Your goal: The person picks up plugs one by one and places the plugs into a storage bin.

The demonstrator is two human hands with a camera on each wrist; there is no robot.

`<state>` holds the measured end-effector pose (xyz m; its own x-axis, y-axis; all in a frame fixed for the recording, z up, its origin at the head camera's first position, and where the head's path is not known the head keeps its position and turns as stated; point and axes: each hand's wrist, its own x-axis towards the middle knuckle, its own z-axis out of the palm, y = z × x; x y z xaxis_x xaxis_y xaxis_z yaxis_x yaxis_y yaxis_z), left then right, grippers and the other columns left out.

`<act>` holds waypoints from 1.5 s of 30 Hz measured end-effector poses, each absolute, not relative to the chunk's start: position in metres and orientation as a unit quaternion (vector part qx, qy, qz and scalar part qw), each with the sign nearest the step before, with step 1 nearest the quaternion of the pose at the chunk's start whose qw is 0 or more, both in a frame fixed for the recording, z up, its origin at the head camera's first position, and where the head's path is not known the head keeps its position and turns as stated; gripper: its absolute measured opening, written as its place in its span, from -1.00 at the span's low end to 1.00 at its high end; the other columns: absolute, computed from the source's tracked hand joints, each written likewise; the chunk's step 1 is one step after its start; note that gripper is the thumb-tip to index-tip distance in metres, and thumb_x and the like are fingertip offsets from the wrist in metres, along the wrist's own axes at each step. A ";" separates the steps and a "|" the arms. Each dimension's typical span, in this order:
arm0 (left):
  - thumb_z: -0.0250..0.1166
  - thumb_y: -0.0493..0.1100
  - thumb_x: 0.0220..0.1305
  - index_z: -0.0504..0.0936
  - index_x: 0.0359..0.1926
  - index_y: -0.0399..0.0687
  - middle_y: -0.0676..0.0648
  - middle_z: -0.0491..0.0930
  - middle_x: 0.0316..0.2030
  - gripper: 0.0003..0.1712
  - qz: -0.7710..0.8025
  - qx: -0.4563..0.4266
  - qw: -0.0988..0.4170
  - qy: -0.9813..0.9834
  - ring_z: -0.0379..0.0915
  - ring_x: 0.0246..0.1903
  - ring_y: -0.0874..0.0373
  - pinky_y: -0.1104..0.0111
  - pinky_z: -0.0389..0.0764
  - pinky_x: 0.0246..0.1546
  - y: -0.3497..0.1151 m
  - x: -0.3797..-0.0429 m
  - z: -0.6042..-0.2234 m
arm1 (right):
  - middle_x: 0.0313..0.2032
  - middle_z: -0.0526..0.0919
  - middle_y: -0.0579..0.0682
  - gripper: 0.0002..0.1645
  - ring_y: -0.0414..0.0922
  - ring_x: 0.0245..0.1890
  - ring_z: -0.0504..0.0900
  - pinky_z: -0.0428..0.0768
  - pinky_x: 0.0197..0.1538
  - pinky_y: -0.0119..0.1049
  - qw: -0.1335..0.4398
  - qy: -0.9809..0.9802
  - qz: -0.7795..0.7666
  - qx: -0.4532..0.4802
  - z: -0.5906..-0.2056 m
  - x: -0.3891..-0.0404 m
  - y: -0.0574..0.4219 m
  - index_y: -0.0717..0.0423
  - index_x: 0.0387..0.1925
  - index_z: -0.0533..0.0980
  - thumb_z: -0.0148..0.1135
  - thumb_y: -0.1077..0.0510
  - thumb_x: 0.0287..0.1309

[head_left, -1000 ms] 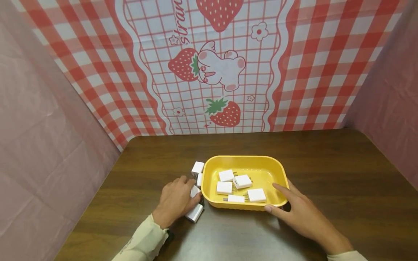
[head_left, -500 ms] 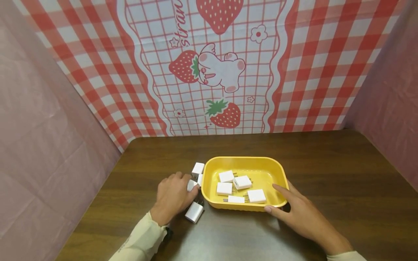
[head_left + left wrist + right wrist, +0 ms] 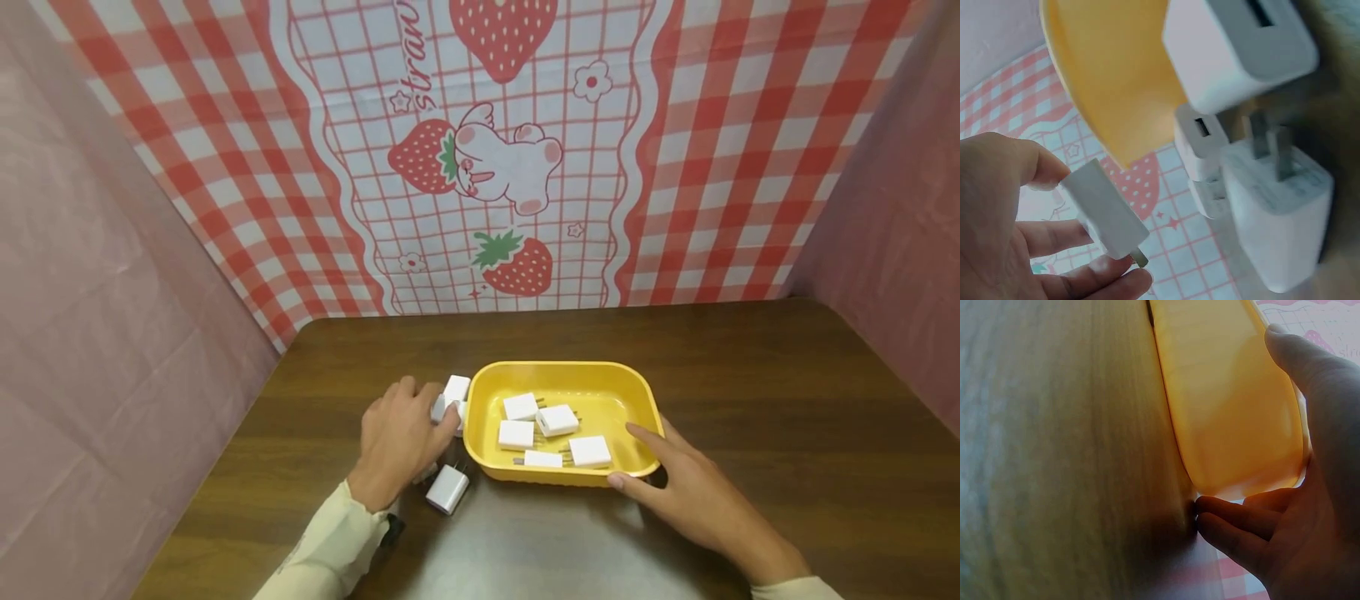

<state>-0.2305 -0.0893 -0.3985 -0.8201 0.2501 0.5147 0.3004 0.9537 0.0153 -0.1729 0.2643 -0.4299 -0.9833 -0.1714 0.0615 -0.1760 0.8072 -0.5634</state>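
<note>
My left hand (image 3: 397, 442) is just left of the yellow plastic basket (image 3: 562, 375). Between its thumb and fingers it pinches a white charger plug (image 3: 1105, 209), raised off the table in the left wrist view. My right hand (image 3: 697, 492) grips the basket's right end, its index finger over the rim and thumb at the front wall; in the right wrist view other fingers (image 3: 1235, 519) lie by the basket's end. Inside the basket lie several white charger plugs (image 3: 557, 420). Another white plug (image 3: 456, 389) stands against the basket's left side, and a silvery-looking plug (image 3: 447, 489) lies nearer.
The dark wooden table (image 3: 720, 358) extends to both sides of the basket. Behind it hangs a red checked strawberry cloth (image 3: 517, 262), with pinkish cloth walls left and right. In the left wrist view a plug with upturned prongs (image 3: 1279, 225) stands close to my left hand.
My left hand has lifted a charger plug from the group beside the basket and shifted slightly. The near plug shows more fully now. My right hand and the basket have stayed put.
</note>
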 end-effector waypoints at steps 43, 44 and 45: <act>0.20 0.23 0.30 0.75 -0.05 0.11 0.07 0.66 -0.34 -0.57 -0.034 -0.316 0.181 -0.931 0.54 -0.40 0.20 0.34 0.47 -0.55 0.043 -0.231 -0.372 | 0.46 0.11 0.39 0.07 0.37 0.28 0.38 0.39 0.12 0.35 0.034 -0.946 0.304 0.109 -0.431 -0.172 0.265 0.20 0.35 0.41 0.24 -0.50 0.09; 0.20 0.23 0.30 0.75 -0.04 0.12 0.07 0.66 -0.33 -0.57 -0.031 -0.318 0.178 -0.930 0.54 -0.40 0.20 0.35 0.46 -0.56 0.047 -0.231 -0.375 | 0.46 0.11 0.39 0.06 0.37 0.27 0.38 0.39 0.12 0.35 0.037 -0.945 0.304 0.111 -0.432 -0.171 0.265 0.20 0.35 0.41 0.24 -0.49 0.10; 0.20 0.22 0.30 0.75 -0.03 0.12 0.07 0.66 -0.34 -0.58 -0.031 -0.320 0.175 -0.931 0.54 -0.40 0.20 0.36 0.45 -0.56 0.049 -0.231 -0.377 | 0.46 0.11 0.39 0.05 0.37 0.27 0.38 0.39 0.12 0.35 0.040 -0.945 0.304 0.113 -0.433 -0.171 0.266 0.20 0.35 0.41 0.25 -0.48 0.10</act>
<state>-0.2306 0.0493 -0.3768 -0.7337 0.5852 0.3452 0.6068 0.7930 -0.0544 -0.1706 0.2655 -0.4327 -0.9714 -0.1886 0.1444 -0.2374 0.7901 -0.5652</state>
